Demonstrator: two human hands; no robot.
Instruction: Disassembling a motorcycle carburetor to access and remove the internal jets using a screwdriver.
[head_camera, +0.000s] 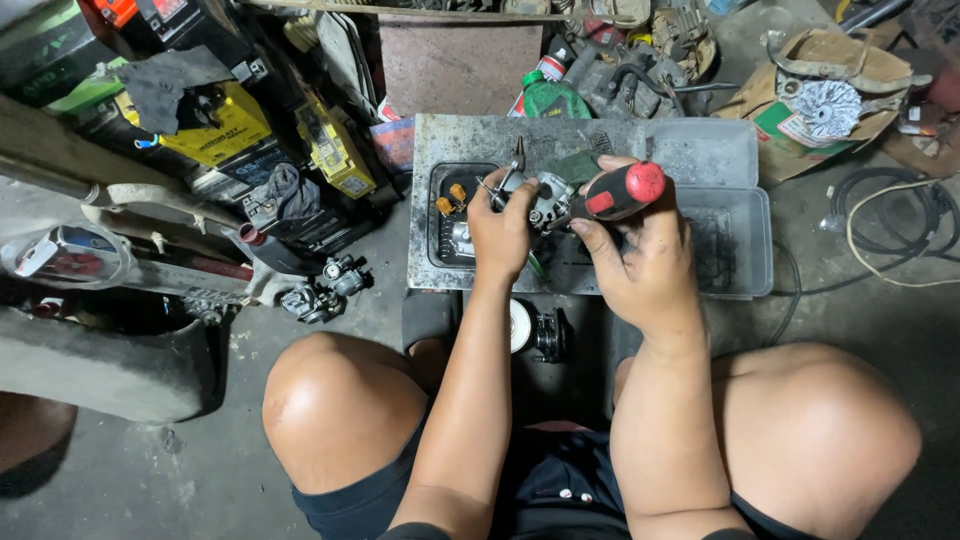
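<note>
Grimy tray (720, 160) underneath; left hand (502, 228) clamped on carburetor (545, 200), right hand (640, 262) beside it gripping red-handled screwdriver (620, 190).

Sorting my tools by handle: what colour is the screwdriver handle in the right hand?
Red and black; the screwdriver handle shows best in the head view.

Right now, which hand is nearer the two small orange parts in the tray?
Left. The left hand grips the metal part just right of the orange parts; the right hand, holding the red-handled screwdriver, sits farther right, beyond the left hand.
</note>
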